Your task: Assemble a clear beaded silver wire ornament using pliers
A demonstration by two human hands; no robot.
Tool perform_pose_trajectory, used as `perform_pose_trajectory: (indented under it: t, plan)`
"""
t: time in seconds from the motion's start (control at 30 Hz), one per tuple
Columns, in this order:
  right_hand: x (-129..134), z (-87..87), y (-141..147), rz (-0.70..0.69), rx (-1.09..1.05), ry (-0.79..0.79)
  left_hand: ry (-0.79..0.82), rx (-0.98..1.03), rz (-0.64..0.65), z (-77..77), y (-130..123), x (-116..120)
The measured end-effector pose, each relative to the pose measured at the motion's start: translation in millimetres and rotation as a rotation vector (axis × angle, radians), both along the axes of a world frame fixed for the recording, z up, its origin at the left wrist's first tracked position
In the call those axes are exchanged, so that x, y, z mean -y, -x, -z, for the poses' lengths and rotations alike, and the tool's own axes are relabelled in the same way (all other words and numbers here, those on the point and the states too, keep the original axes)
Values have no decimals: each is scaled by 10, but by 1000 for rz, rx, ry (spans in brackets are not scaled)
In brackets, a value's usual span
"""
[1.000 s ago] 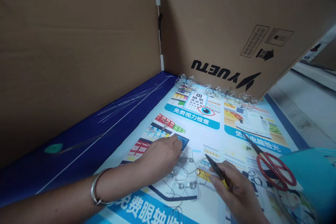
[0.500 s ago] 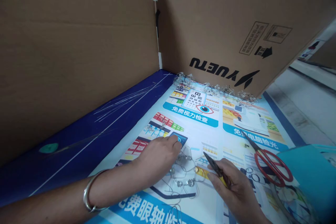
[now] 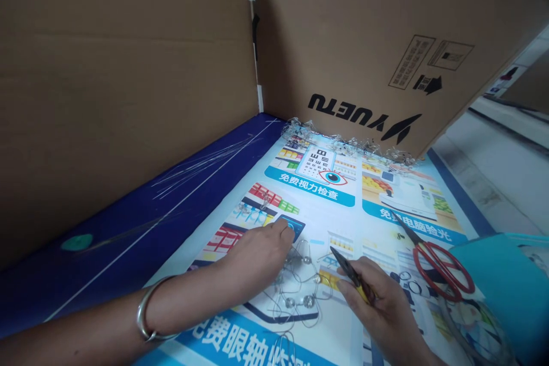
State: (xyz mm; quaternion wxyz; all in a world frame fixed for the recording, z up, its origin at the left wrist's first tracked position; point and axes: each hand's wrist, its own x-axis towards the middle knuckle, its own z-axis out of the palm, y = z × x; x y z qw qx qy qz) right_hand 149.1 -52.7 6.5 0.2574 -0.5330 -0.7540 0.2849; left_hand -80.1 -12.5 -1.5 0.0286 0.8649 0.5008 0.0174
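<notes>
Beaded silver wire tangle (image 3: 298, 280) on a printed poster (image 3: 317, 194)
We press our left hand (image 3: 257, 254), fingers together, at its nine o'clock; our right hand (image 3: 377, 303) pinches yellow-handled needle-nose pliers (image 3: 352, 275) at four.

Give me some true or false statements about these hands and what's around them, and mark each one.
The right hand holds yellow-handled pliers. True.

The left hand holds scissors. False: the scissors lie on the poster, away from both hands.

A bangle circles the left wrist. True.

The cardboard lies flat under the poster. False: it stands upright behind the poster.
</notes>
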Motion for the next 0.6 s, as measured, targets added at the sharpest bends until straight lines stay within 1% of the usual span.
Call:
perform_pose_trajectory:
  t: [0.23,0.43,0.6]
  plan:
    - [1,-2,1,12,9,-28,25,39,-7,-10,20,-3]
    - [-1,-5,-5,-1,0,-40,80,72,-29,-58,26,1]
    - [1,0,-5,2,-3,-33,160,97,-74,-61,33,6]
